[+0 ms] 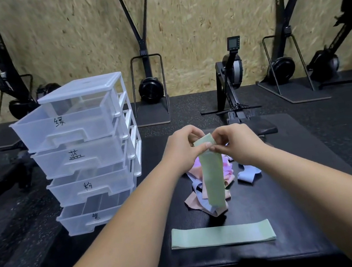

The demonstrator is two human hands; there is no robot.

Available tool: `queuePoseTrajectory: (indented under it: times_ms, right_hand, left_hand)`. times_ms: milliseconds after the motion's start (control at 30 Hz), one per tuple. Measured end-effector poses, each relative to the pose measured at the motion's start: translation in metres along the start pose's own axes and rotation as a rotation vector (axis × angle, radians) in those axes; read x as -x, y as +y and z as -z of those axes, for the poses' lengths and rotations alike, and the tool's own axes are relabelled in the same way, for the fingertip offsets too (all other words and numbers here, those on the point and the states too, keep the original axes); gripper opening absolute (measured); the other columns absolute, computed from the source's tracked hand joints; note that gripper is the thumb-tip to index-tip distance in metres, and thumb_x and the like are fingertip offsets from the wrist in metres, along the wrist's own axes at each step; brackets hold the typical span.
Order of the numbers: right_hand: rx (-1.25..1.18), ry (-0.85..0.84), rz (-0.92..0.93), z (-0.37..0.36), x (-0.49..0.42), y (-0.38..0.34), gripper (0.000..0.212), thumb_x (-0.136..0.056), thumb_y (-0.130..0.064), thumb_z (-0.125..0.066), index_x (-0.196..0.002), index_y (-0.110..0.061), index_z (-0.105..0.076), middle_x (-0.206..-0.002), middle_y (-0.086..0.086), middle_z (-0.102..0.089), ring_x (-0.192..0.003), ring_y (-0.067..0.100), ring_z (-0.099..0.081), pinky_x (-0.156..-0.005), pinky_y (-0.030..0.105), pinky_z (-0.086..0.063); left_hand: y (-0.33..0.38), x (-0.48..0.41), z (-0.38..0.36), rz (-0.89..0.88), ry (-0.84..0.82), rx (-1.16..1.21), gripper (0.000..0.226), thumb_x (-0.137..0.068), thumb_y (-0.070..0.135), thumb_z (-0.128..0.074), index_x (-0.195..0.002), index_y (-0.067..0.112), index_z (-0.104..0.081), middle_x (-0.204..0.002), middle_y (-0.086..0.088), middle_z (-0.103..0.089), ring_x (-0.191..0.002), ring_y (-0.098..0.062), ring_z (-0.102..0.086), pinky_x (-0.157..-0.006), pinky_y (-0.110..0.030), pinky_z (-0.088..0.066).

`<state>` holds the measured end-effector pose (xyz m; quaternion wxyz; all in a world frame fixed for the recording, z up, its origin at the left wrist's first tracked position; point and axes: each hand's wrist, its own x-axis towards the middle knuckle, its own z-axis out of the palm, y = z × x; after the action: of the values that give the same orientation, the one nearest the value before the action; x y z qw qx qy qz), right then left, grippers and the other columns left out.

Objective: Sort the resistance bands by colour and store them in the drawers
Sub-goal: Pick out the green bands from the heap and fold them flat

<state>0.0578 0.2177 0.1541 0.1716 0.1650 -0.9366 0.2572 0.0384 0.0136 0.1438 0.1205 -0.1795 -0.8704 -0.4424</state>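
Both hands, left hand (183, 147) and right hand (232, 141), pinch a flat woven green band (211, 174) at its top; below the grip it hangs over tangled bands (199, 189) on a padded black bench (271, 187)

The drawer tower (131, 140) stands just left of the bench (191, 264), top drawer (66, 130) pulled out and open from above — free air over it. Ahead, the hanging band (211, 174) pinched in my left hand (182, 148) and right hand (239, 144) screens the tangled pile (193, 198). A flat green band (221, 234) lies crosswise nearer me, bare pad between it and the pile.
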Motion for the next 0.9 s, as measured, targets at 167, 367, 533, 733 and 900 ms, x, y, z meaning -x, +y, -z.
queuePoseTrajectory:
  times_ms: [167,367,533,733,900]
  right_hand:
    - [-0.124,-0.116,-0.035,-0.001,0.004,0.003,0.013,-0.086,-0.029,-0.086,-0.089,-0.032,-0.074,-0.076,-0.017,-0.075,-0.075,0.003,-0.071,-0.074,0.028,-0.058]
    - [-0.212,-0.127,-0.043,0.0,0.002,-0.007,0.028,-0.079,-0.031,-0.092,-0.098,-0.031,-0.071,-0.086,-0.011,-0.078,-0.081,0.006,-0.074,-0.075,0.026,-0.059]
    - [-0.166,-0.122,-0.03,-0.002,0.0,-0.014,0.018,-0.085,-0.025,-0.088,-0.086,-0.027,-0.07,-0.069,-0.009,-0.07,-0.056,0.0,-0.06,-0.059,0.021,-0.046]
    - [-0.399,0.01,-0.15,-0.001,0.003,-0.018,0.014,-0.089,-0.018,-0.084,-0.093,-0.016,-0.071,-0.079,0.002,-0.077,-0.072,0.017,-0.077,-0.073,0.039,-0.059]
    - [-0.418,0.094,-0.353,-0.006,0.023,0.014,0.015,-0.088,-0.02,-0.083,-0.095,-0.015,-0.071,-0.078,0.005,-0.078,-0.069,0.016,-0.073,-0.072,0.05,-0.062]
  left_hand:
    - [-0.016,0.006,0.003,0.067,-0.011,0.059,0.02,-0.084,0.023,-0.088,-0.088,0.035,-0.073,-0.088,0.011,-0.077,-0.084,-0.008,-0.072,-0.089,-0.04,-0.061]
    - [-0.02,0.013,0.004,0.125,-0.001,0.205,0.025,-0.079,0.021,-0.092,-0.092,0.03,-0.073,-0.086,0.004,-0.079,-0.089,-0.017,-0.076,-0.092,-0.046,-0.061]
    - [-0.027,0.025,0.002,0.169,-0.039,0.366,0.028,-0.085,0.021,-0.089,-0.107,0.023,-0.071,-0.088,0.005,-0.08,-0.09,-0.01,-0.076,-0.097,-0.04,-0.058]
    - [-0.049,0.044,-0.012,0.212,-0.237,0.322,0.022,-0.092,0.015,-0.082,-0.113,0.016,-0.075,-0.106,-0.002,-0.082,-0.108,-0.021,-0.076,-0.105,-0.045,-0.057]
    - [-0.071,0.065,-0.019,0.255,-0.44,0.128,0.022,-0.087,0.028,-0.085,-0.106,0.027,-0.074,-0.105,0.008,-0.08,-0.101,-0.016,-0.077,-0.099,-0.046,-0.059]
